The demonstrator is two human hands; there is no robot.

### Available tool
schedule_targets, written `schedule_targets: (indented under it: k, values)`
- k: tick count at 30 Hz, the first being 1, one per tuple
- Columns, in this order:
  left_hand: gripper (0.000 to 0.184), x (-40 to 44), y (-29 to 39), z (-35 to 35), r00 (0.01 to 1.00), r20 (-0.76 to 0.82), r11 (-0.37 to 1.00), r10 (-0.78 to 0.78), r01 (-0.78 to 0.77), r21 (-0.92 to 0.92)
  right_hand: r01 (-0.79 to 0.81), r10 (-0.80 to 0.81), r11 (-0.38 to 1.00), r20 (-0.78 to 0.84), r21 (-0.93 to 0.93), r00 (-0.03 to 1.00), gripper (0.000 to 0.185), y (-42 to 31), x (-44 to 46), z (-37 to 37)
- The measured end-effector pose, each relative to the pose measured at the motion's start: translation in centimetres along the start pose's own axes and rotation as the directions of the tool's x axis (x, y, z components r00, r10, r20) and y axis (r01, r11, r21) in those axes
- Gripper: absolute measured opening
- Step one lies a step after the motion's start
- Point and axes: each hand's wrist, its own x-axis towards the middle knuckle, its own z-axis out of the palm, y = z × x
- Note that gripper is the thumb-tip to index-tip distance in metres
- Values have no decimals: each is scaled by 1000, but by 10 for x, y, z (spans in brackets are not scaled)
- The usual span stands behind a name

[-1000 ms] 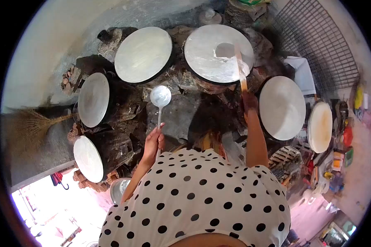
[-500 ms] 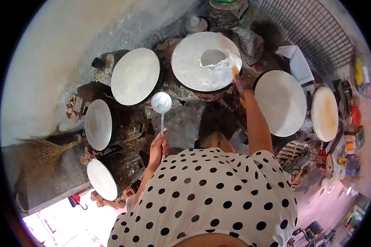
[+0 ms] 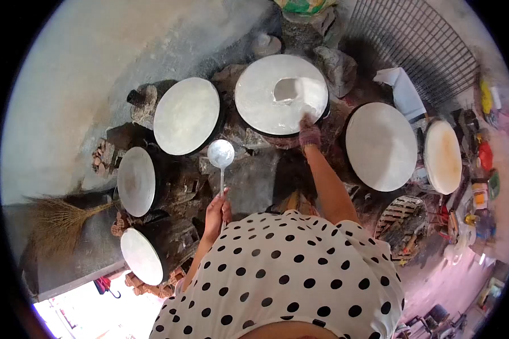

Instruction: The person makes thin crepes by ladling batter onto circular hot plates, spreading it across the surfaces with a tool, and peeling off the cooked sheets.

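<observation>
My left hand (image 3: pixel 217 213) is closed round the handle of a metal ladle (image 3: pixel 220 153), its bowl pointing away from me. At the front edge of the upper round griddle (image 3: pixel 260 101) is my right hand (image 3: pixel 309 134), fingers wrapped round something blurred, which looks like the wooden spatula seen earlier. White batter covers most of that griddle, with a greyish bare patch right of its middle. Left of it lies another pale, coated griddle (image 3: pixel 186 116). To the right stands a broad white griddle (image 3: pixel 381 147).
A griddle with a browned surface (image 3: pixel 443 157) stands far right. At left are a grey griddle (image 3: pixel 136 181), a white one (image 3: pixel 141 256) and a straw broom (image 3: pixel 62 223). A wire grid (image 3: pixel 415 45) leans on the wall behind a white sheet (image 3: pixel 401 93).
My right hand has moved across the upper griddle's right side to its front edge, and the batter there has been spread. My left hand still holds the ladle. The view has shifted.
</observation>
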Motion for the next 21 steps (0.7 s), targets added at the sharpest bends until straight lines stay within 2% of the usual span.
schedule_targets:
  k: [1, 3, 7, 9, 10, 12, 13, 14, 15, 16, 17, 18, 19, 20, 21]
  values:
    - [40, 2, 2, 0, 1000, 9, 1000, 9, -9, -3, 171, -175, 951, -5, 256, 985, 46, -9, -20, -3]
    - [41, -1, 1, 0, 1000, -18, 1000, 6, -6, 3, 252, -265, 952, 56, 172, 963, 41, 1, -20, 1]
    - [42, -8, -1, -1, 999, -16, 999, 43, -43, -8, 178, -160, 980, -193, 83, 968, 40, 31, -34, 40]
    - [41, -3, -4, -3, 999, -15, 999, 39, -39, -3, 154, -132, 986, -257, 66, 957, 40, 39, -14, 53]
    - [41, -7, -8, -4, 1000, -20, 1000, 24, -24, 7, 211, -204, 977, -153, 28, 967, 40, 42, 9, 55]
    - [41, -10, -4, -1, 999, -28, 1000, 18, -17, 24, 450, -445, 891, -320, -65, 836, 46, 45, 25, 31]
    - [41, -8, -1, 3, 999, -34, 999, 13, -12, 39, 461, -457, 885, -321, -67, 830, 46, 30, 8, 14]
    - [41, -10, 0, 4, 999, -39, 999, 27, -26, 32, 211, -193, 976, -245, 46, 950, 44, 6, -22, -10]
    - [41, -9, -3, 3, 999, -44, 999, 30, -29, 26, -71, 89, 989, -136, 133, 987, 41, -7, -38, -21]
    - [41, -6, -7, 1, 998, -53, 999, 33, -33, -7, 129, -26, 845, -201, 520, 979, 41, 38, 7, 12]
    - [41, -5, -10, 0, 998, -61, 999, 32, -35, -39, 297, -141, 522, -263, 799, 955, 42, 84, 53, 46]
    - [41, -7, -11, 0, 998, -63, 999, 28, -31, -41, 263, -256, 771, -95, 580, 962, 42, 76, 49, 27]
    - [41, -7, -11, 1, 998, -51, 999, 29, -31, -42, 267, -305, 921, 100, 285, 947, 43, 62, 42, 5]
    - [41, -5, -10, 2, 999, -38, 999, 32, -34, -42, 286, -313, 898, 28, 333, 949, 44, 34, 27, -21]
    - [41, -4, -9, 4, 999, -41, 998, 33, -35, -43, 287, -314, 898, 30, 333, 949, 44, 24, 23, -33]
